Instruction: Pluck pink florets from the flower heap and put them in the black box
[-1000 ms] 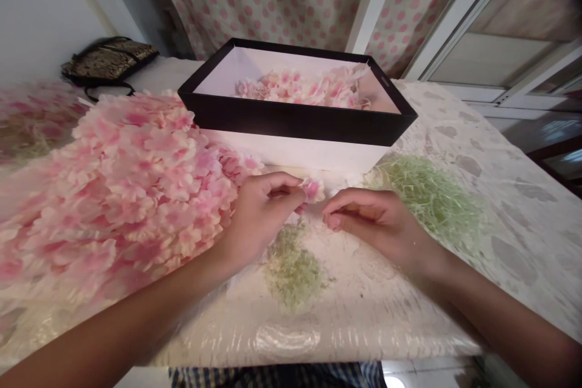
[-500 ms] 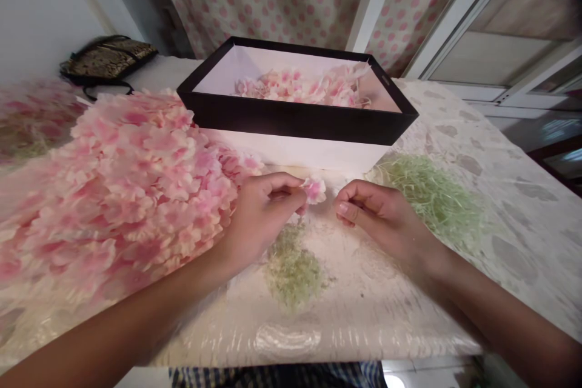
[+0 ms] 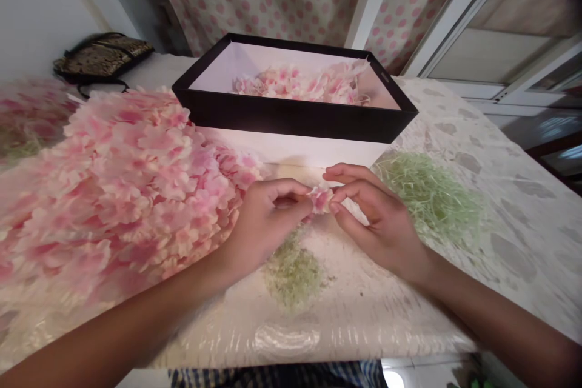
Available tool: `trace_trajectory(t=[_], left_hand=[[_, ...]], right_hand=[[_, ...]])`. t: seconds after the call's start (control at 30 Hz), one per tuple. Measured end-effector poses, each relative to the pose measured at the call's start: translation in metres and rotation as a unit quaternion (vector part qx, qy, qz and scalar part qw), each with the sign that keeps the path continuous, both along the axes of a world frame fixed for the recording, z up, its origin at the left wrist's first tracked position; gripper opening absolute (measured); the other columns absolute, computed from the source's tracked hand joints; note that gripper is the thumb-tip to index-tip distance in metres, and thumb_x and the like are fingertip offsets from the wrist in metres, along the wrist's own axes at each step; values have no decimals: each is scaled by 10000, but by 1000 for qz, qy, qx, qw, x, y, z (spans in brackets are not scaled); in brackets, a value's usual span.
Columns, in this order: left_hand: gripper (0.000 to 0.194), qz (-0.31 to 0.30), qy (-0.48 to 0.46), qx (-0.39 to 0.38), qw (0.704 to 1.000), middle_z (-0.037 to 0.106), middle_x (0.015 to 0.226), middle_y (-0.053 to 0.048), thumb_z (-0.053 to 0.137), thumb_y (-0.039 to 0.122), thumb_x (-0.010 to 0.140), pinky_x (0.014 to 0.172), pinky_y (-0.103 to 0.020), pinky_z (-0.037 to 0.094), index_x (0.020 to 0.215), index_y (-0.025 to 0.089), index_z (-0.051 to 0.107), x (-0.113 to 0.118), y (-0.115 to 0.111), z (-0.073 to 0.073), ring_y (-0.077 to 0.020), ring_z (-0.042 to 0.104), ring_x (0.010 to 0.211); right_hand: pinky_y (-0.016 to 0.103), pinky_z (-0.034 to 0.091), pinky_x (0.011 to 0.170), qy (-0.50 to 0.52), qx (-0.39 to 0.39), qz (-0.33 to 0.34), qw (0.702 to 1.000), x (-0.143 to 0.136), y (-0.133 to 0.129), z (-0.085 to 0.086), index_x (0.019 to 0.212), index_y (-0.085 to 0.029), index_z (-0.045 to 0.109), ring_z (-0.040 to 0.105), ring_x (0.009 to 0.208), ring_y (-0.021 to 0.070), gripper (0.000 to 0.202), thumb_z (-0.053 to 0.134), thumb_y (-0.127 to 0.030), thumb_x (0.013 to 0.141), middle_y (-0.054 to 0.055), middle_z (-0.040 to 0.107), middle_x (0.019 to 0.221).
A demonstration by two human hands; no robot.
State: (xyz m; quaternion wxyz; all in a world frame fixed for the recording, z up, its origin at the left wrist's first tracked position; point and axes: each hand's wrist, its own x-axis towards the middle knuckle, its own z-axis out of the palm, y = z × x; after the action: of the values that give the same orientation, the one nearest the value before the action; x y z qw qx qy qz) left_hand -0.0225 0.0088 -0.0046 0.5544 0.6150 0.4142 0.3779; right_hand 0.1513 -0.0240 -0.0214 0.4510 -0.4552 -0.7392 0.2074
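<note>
While the left hand (image 3: pixel 268 218) pinches a small pink blossom (image 3: pixel 321 200) just in front of the black-rimmed box (image 3: pixel 295 120), the right hand (image 3: pixel 382 221) meets the blossom's far edge with thumb and forefinger. It sits between the two hands; whether the right one truly grips it, I cannot tell. Pink petals (image 3: pixel 136 188) heap left of the box, green strands (image 3: pixel 430 194) lie to its right, and a green clump (image 3: pixel 293 273) lies in front.
</note>
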Motion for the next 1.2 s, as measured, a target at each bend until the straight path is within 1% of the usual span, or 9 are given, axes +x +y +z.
trace_trajectory(t=[0.13, 0.27, 0.57, 0.7, 0.77, 0.87, 0.97, 1.07, 1.2], left_hand=[[90, -17, -14, -5, 1000, 649, 614, 11, 648, 160, 745, 570, -175, 462, 665, 151, 689, 1, -2, 0, -87, 577, 581], [85, -22, -13, -5, 1000, 651, 612, 11, 655, 157, 744, 576, -169, 464, 667, 149, 689, 1, -3, -1, -84, 578, 583], [83, -27, 0, 13, 1000, 668, 633, 8, 635, 158, 754, 587, -190, 497, 693, 160, 690, 1, -4, -4, -102, 607, 592], [119, -27, 25, 68, 997, 702, 691, 11, 600, 94, 756, 594, -173, 491, 714, 161, 689, 2, -6, -5, -100, 630, 632], [136, -25, 48, 116, 992, 710, 691, 15, 591, 74, 759, 566, -158, 472, 718, 159, 689, 2, -7, -5, -90, 626, 617], [132, -23, 89, 198, 976, 698, 645, 20, 590, 84, 772, 512, -150, 433, 718, 158, 686, 1, -6, -4, -78, 600, 560], [124, -23, 124, 261, 957, 697, 646, 15, 591, 87, 774, 511, -161, 427, 728, 158, 681, 0, -6, -5, -81, 600, 550], [129, -27, 140, 280, 949, 703, 667, 17, 587, 80, 778, 522, -165, 437, 743, 166, 677, -1, -6, -7, -81, 604, 551], [120, -25, 140, 292, 946, 695, 656, 24, 593, 85, 785, 518, -150, 438, 740, 162, 672, -2, -7, -8, -71, 601, 549]], right_hand=[[362, 495, 855, -15, 13, 6, 1000, -3, -2, -1, 879, -213, 553, 628, 997, 186, 134, 570, -95, 818, 75, 629, 1049], [339, 510, 817, -23, 25, -12, 999, -4, -3, -3, 863, -212, 540, 644, 956, 182, 138, 574, -91, 805, 68, 646, 984], [325, 520, 762, -61, 70, -32, 995, -6, -4, -4, 855, -224, 504, 646, 903, 182, 147, 552, -97, 798, 62, 631, 950], [293, 501, 717, -54, 56, -15, 997, -7, -3, -5, 814, -213, 478, 624, 843, 155, 169, 554, -68, 773, 54, 591, 938], [278, 488, 693, -35, 31, -6, 999, -7, -3, -6, 790, -213, 462, 611, 808, 141, 177, 552, -62, 769, 34, 581, 899], [275, 486, 689, 39, -49, 16, 998, -5, -2, -7, 790, -220, 448, 601, 783, 132, 157, 549, -99, 799, 13, 575, 860], [264, 502, 674, 128, -153, 39, 979, -3, -1, -4, 905, -229, 456, 601, 770, 127, 144, 563, -168, 830, 5, 575, 842], [256, 515, 666, 165, -229, 49, 958, -3, 1, -1, 995, -218, 482, 604, 773, 129, 195, 574, -193, 825, 7, 583, 834], [256, 487, 607, 148, -263, 62, 951, -5, 0, -1, 818, -198, 508, 565, 645, 119, 69, 550, -244, 847, -15, 561, 695]])
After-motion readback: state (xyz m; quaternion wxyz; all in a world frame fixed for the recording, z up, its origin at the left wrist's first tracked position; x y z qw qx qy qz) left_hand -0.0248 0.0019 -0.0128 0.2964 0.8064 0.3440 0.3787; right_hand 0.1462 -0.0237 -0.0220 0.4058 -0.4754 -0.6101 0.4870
